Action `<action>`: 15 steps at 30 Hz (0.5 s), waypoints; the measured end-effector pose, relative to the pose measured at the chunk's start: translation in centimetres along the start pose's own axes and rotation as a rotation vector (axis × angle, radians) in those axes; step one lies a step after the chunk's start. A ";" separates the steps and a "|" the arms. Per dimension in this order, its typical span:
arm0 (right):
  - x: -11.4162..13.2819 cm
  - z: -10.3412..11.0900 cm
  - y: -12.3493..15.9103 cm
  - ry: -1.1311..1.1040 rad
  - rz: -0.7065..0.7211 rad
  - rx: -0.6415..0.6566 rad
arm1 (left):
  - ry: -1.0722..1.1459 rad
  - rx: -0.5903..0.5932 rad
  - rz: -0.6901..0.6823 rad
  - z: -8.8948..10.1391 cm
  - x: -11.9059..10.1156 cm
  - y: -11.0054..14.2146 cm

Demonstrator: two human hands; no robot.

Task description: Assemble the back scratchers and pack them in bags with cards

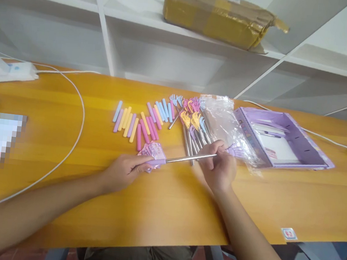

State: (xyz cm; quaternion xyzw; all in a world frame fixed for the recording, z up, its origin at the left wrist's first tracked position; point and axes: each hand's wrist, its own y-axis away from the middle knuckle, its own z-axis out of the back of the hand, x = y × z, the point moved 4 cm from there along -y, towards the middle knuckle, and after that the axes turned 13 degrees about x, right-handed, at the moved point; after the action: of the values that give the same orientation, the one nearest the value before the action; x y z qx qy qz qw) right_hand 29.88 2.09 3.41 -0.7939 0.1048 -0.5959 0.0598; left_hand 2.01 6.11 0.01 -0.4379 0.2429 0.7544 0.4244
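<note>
Both hands over wooden table (164, 212): I see left hand (123, 170) pinching purple handle, right hand (219, 168) closed on rod of one telescopic scratcher (185, 159), held horizontal btwn them. Loose handles (136, 123) lie behind, purple box (285, 138) to right.

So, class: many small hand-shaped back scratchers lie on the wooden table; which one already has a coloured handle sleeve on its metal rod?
The purple-sleeved metal scratcher held between the left hand and right hand; the piled ones show bare rods.

Pastel sleeves (136, 123) in blue, pink, yellow and purple lie on an orange wood-grain tabletop (165, 204); a lilac box (285, 138) sits at right, a brown taped parcel (218, 14) on the white shelf (136, 15).
</note>
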 end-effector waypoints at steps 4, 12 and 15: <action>-0.3 -0.3 0.1 0.028 0.003 -0.004 | 0.075 -0.056 0.027 0.2 0.3 -0.1; -0.4 1.6 -1.1 0.001 -0.019 -0.084 | 0.145 -0.098 0.079 0.3 0.4 -0.4; 0.3 3.5 -1.6 0.088 0.027 -0.182 | 0.125 -0.116 0.107 0.5 0.3 -0.4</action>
State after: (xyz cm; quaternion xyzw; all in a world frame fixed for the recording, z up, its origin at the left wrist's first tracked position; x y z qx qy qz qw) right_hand 33.48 3.44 3.06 -0.7676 0.1716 -0.6175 -0.0091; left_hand 2.09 6.78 0.01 -0.4945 0.2476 0.7600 0.3415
